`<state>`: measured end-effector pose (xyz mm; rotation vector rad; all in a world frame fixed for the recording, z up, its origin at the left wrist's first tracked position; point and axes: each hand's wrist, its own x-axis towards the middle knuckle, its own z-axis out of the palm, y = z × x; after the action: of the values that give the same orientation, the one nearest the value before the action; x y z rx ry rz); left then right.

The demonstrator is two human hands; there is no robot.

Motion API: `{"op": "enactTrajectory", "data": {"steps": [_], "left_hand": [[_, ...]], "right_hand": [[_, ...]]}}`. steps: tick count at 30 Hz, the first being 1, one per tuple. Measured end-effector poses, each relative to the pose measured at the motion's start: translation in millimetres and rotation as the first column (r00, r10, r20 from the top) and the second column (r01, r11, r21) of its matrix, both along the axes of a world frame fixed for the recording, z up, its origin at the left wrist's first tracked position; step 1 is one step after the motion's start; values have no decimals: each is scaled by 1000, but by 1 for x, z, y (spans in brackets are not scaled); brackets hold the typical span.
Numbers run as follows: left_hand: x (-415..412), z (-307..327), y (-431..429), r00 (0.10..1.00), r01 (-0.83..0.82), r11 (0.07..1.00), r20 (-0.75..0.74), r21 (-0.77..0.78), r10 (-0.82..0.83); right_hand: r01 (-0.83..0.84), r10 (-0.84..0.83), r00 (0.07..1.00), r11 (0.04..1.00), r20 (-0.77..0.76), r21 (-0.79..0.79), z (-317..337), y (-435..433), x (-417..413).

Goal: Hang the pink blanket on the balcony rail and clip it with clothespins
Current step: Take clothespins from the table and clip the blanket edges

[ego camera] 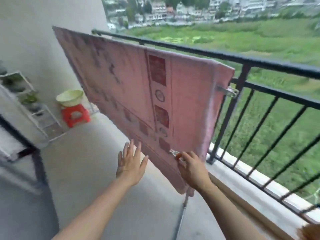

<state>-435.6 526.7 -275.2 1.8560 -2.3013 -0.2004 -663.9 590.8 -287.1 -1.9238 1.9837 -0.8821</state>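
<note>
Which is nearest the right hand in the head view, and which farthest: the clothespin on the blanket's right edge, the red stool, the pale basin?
1. Clothespin, up-right of the right hand, on the blanket's edge.
2. Red stool, far left on the floor.
3. Pale basin, atop the stool, slightly farther.

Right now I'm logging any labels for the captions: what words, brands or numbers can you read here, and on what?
None can be read.
Blanket: dark marks and red squares, possibly characters, too blurred to read.
Red stool: pale patch on top, no legible text.
Clothespin on the blanket's edge and the one in the right hand: no marking visible.
</note>
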Motion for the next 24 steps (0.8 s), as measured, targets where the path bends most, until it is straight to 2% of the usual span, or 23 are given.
{"op": "enactTrajectory", "data": {"steps": [7, 11, 24], "left_hand": [[166, 36, -77, 953, -284, 948, -151, -147, 262], [229, 47, -100, 902, -411, 897, -217, -162, 374], [382, 33, -209, 837, -541, 813, -226, -215, 498]], "right_hand": [[-211, 197, 970, 973, -143, -94, 53, -133, 153], [-301, 276, 944, 945, -179, -130, 70, -185, 224], [-443, 421, 894, 882, -154, -160, 65, -341, 376]]}}
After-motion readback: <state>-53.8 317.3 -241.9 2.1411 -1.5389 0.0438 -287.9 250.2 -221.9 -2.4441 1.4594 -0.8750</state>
